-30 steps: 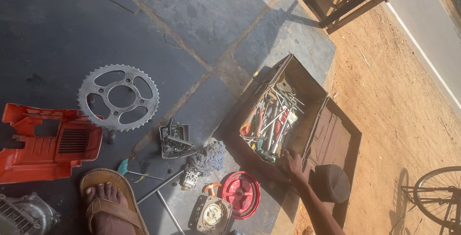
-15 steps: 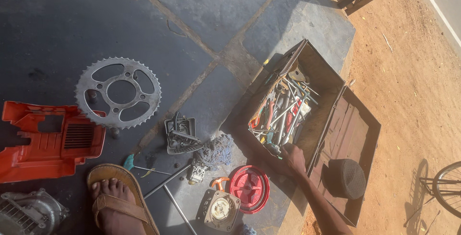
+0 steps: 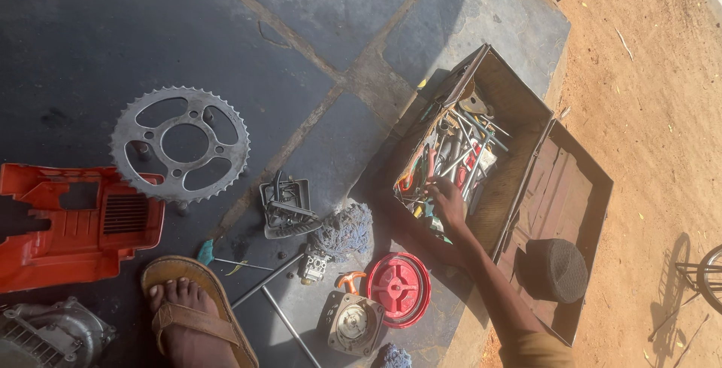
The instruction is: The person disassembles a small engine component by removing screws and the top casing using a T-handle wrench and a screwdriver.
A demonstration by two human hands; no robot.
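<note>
The head view shows a hand point(image 3: 449, 201) reaching into the toolbox point(image 3: 519, 180), down among the tools point(image 3: 451, 159). Which hand it is cannot be told for sure; the arm comes in from the lower right. The fingers are bent and rest on the tools at the near end of the box, but whether they pinch one cannot be told.

The toolbox sits open at the right edge of the stone floor point(image 3: 316, 14), with its lid point(image 3: 564, 187) lying flat over the dirt. A dark round cap point(image 3: 554, 269) sits on the lid.

A second ago the hand was outside the box, at its near rim. Now it is inside, on the tools.

Just left of the arm lies a red disc point(image 3: 398, 289), and beside that a small round part point(image 3: 350, 324). Further left are a rag point(image 3: 344, 230), a black bracket point(image 3: 286, 206), and a big sprocket point(image 3: 180, 144). An orange cover point(image 3: 75, 225) lies at the left edge. A foot in a sandal point(image 3: 192, 311) is at the bottom edge.
</note>
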